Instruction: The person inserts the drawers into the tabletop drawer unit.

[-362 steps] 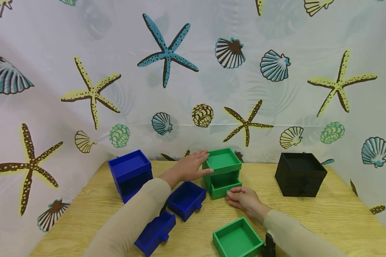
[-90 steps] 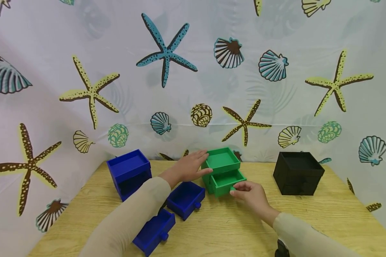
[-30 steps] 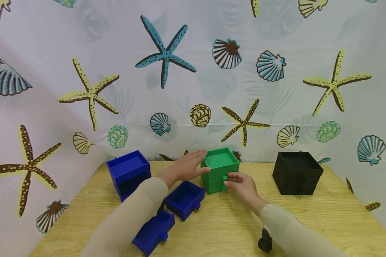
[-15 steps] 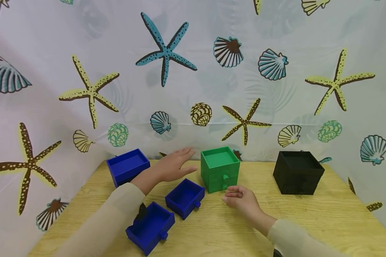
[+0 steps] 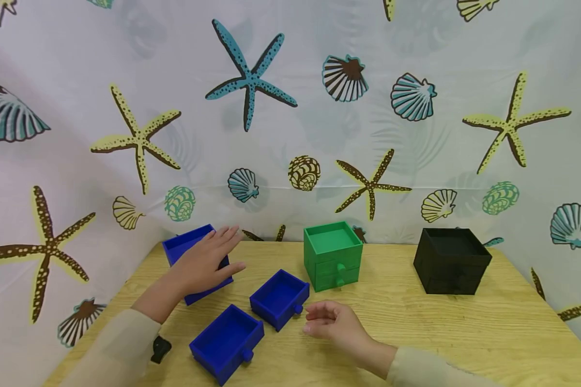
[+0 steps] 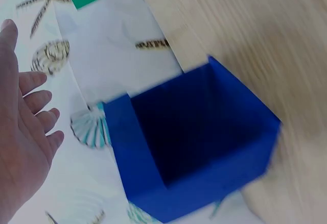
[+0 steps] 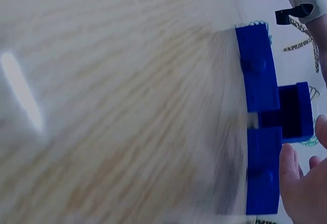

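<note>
My left hand (image 5: 205, 263), fingers spread, is over the right side of the blue cabinet shell (image 5: 186, 244) and partly hides it. The left wrist view shows that shell (image 6: 245, 157) hollow, with the hand (image 6: 20, 132) beside it. Two blue drawers with round knobs lie on the table: a rear drawer (image 5: 288, 317) and a front drawer (image 5: 233, 363). Just right of the rear drawer's knob, my right hand (image 5: 341, 328) has loosely bent fingers and holds nothing. In the right wrist view, the hand (image 7: 301, 188) appears beside the drawer fronts (image 7: 263, 173).
Behind my right hand stands a green cabinet (image 5: 324, 269) with both knobbed drawers pushed in. A black cabinet (image 5: 447, 277) stands at the right. The wooden table (image 5: 465, 333) ends at a hanging cloth (image 5: 281, 215) printed with shells and starfish.
The loose green drawer is now off the table, and the green cabinet's drawers are pushed in. My right hand has left its knob and moved left. My left hand has moved from the green cabinet to the blue one.
</note>
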The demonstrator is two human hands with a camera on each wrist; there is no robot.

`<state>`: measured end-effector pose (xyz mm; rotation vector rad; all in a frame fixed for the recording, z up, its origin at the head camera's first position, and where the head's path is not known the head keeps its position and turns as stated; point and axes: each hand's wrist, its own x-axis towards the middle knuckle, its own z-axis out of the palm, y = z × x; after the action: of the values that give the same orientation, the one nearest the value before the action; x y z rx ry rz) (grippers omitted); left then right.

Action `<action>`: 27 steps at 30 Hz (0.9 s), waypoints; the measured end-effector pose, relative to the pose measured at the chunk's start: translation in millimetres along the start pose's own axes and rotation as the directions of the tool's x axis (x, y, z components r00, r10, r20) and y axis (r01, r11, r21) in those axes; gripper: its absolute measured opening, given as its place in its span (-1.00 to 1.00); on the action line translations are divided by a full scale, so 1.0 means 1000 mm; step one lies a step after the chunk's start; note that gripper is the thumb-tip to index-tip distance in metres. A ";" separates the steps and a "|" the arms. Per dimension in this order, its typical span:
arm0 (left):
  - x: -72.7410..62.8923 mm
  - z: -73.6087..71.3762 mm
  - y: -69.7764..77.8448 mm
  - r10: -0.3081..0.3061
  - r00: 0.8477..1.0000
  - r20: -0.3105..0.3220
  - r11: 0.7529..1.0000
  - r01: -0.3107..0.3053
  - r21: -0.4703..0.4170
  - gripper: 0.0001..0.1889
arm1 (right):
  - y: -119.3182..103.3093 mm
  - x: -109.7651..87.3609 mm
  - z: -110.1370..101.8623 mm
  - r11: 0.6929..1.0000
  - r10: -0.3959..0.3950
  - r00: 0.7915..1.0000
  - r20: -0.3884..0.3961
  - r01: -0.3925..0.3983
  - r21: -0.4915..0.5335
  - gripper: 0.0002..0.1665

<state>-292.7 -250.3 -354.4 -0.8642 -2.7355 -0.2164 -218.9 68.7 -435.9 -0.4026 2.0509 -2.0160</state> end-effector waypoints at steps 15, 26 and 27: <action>-0.057 -0.001 -0.065 -0.181 0.980 -0.080 0.983 0.177 -0.054 -0.25 | 0.008 -0.001 0.043 1.000 -0.012 0.988 0.154 0.012 -0.003 -0.66; -0.080 0.021 -0.103 -0.181 0.965 -0.188 0.983 0.173 -0.060 -0.22 | 0.027 0.005 0.071 0.999 0.020 0.984 0.175 -0.027 0.040 -0.67; -0.080 0.023 -0.105 -0.179 0.964 -0.197 0.983 0.171 -0.060 -0.22 | 0.028 0.006 0.073 0.999 0.025 0.985 0.169 -0.031 0.038 -0.68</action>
<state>-295.3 -373.8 -406.5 -0.5748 -2.6235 -0.3771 -199.3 -1.5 -465.5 -0.5150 1.9016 -1.9322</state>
